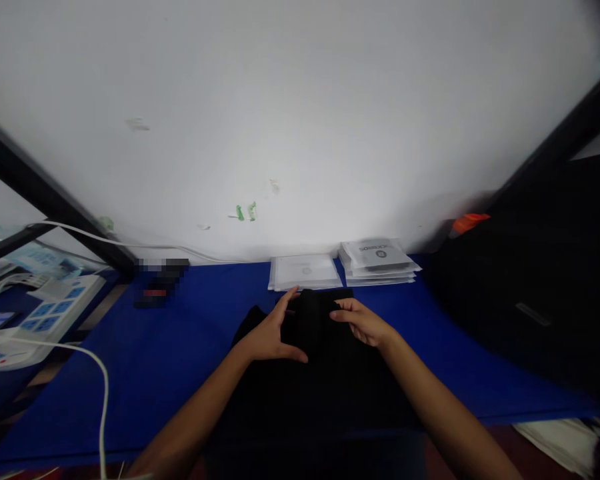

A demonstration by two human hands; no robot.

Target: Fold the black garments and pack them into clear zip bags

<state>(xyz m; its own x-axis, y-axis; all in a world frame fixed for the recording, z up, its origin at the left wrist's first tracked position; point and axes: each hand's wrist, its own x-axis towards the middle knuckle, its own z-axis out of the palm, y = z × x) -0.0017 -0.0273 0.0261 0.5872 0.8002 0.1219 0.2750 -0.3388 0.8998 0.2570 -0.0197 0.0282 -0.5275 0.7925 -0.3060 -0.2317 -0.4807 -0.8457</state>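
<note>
A black garment (325, 373) lies on the blue table (180, 360) in front of me, with a folded bundle of it raised at its far end. My left hand (273, 333) rests on the left side of that bundle, fingers spread and thumb out. My right hand (363, 321) is on the bundle's right side with its fingers curled onto the cloth.
Two piles of clear packaging bags (305, 272) (377, 261) lie at the table's back edge by the white wall. A power strip (45, 310) and a white cable (100, 393) sit at the left. A large pile of black cloth (530, 300) fills the right side.
</note>
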